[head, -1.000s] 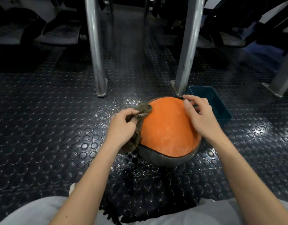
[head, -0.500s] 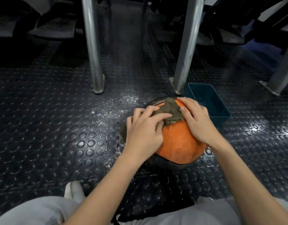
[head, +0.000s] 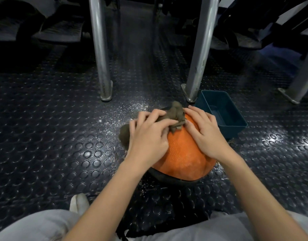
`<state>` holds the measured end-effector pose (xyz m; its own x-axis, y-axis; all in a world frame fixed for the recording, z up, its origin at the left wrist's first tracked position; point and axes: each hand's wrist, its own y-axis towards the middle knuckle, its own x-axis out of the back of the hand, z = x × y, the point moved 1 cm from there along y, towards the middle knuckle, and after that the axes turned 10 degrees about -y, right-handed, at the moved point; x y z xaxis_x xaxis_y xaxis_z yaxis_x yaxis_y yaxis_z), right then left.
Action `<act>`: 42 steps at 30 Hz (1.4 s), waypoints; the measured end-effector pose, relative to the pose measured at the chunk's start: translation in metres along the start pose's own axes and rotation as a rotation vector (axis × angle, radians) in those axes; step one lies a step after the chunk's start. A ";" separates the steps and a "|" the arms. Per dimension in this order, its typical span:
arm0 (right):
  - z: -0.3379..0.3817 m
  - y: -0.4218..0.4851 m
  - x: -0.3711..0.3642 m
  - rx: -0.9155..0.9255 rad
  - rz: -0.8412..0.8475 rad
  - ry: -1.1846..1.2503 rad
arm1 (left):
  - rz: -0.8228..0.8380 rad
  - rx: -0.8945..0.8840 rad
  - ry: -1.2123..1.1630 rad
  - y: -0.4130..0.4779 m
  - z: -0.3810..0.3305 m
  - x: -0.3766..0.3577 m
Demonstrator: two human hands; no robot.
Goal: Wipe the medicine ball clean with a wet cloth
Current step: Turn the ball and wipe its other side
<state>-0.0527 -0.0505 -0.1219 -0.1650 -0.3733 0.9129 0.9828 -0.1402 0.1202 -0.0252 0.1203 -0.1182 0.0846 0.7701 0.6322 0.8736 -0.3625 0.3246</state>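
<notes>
- Underfoot, a dark studded rubber floor (head: 45, 136) fills most of the frame, with a patch of white speckles (head: 132, 108) just above and left of centre.
- Two grey metal posts (head: 99, 49) come down from the top edge, one at centre-left and one at centre-right, and both stand on the floor.
- Light-coloured trousers (head: 36, 226) of the person run along the bottom edge.
- An orange medicine ball (head: 182, 153) with a dark band low on its near side sits on the floor just right of centre, below the right-hand post.
- A dark blue rectangular tub (head: 233, 131) stands just beside the ball, to its upper right; what it holds cannot be made out.
- Left hand (head: 148, 136) lies on the ball's upper left, its fingers curled over the cloth and holding it down against the ball.
- Right hand (head: 205, 131) rests on the ball's upper right with its fingers spread and relaxed, the fingertips touching the edge of the cloth.
- A crumpled brownish cloth (head: 175, 113) is bunched on top of the ball between the two hands, and one end shows past the left hand on the left.
- A white shoe tip (head: 79, 203) shows at lower left, above the trousers.
</notes>
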 end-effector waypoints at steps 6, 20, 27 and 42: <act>0.001 0.002 0.000 -0.009 0.017 0.023 | -0.016 0.286 -0.006 0.009 0.028 0.009; -0.009 0.008 -0.001 -0.046 -0.020 0.051 | -0.065 0.315 0.115 0.011 0.045 0.022; -0.010 0.010 -0.003 -0.037 -0.034 0.030 | -0.011 -0.150 -0.165 0.007 0.007 0.006; -0.005 0.008 -0.001 -0.047 -0.025 0.044 | -0.022 -0.242 -0.058 0.005 0.011 -0.003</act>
<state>-0.0451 -0.0560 -0.1239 -0.1940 -0.4093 0.8915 0.9735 -0.1928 0.1233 -0.0157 0.1218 -0.1263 0.1004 0.8056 0.5839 0.7357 -0.4552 0.5015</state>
